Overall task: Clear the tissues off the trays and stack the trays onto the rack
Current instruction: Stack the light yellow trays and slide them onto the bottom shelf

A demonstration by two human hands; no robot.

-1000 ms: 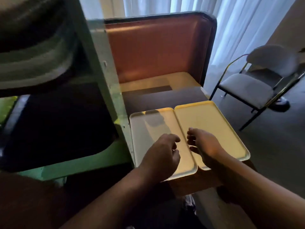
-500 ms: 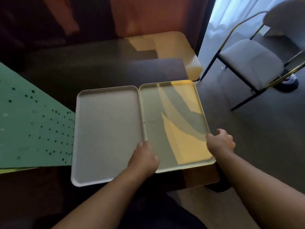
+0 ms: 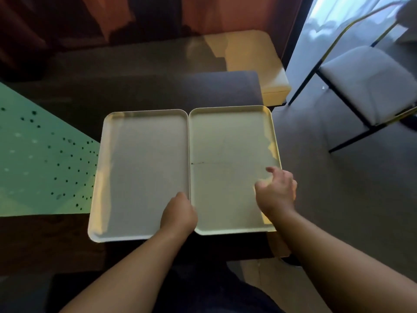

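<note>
Two pale trays lie side by side on a dark table (image 3: pixel 203 91), long rims touching. Neither the left tray (image 3: pixel 140 172) nor the right tray (image 3: pixel 228 150) has any tissue on it. My left hand (image 3: pixel 179 213) sits on the seam between them near the front, thumb on top and fingers curled down out of sight at the right tray's left rim. My right hand (image 3: pixel 278 192) hovers over the right tray's right rim, its fingers loosely curled and apart, with nothing between them.
A green panel (image 3: pixel 45 166) dotted with small holes slants in at the left, beside the left tray. A cream bench seat (image 3: pixel 255 59) lies beyond the table. A white-cushioned chair (image 3: pixel 365 82) with a dark frame stands on the grey floor at right.
My view has swung down from the rack side onto the trays. My left hand settled at the seam. My right hand went to the right tray's right rim, then loosened and shifted slightly inward.
</note>
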